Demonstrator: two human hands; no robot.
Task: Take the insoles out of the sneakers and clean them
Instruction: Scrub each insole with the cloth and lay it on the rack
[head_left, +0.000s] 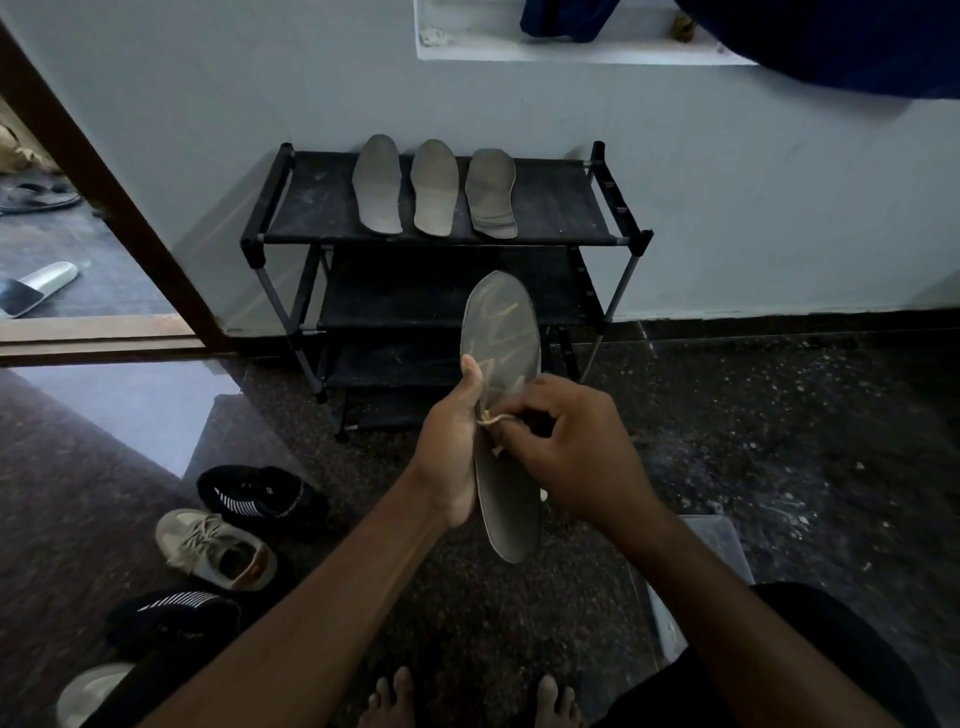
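One insole (501, 338), long axis 12-to-6; left hand (447, 457) grips its 9 o'clock edge, right hand (571, 457) pinches pale scrap (491, 418).

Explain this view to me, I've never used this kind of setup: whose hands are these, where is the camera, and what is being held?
There is no machine here. A person works with bare hands, and the single picture comes from a camera worn on their head, looking forward and down. The left hand grips a dark insole along its edge. The right hand pinches a pale scrap at the insole's surface; I cannot tell what the scrap is. Beyond the hands, three more insoles lie side by side on the top shelf of a black shoe rack. On the floor to the left, a beige sneaker lies with a black sneaker beside it.
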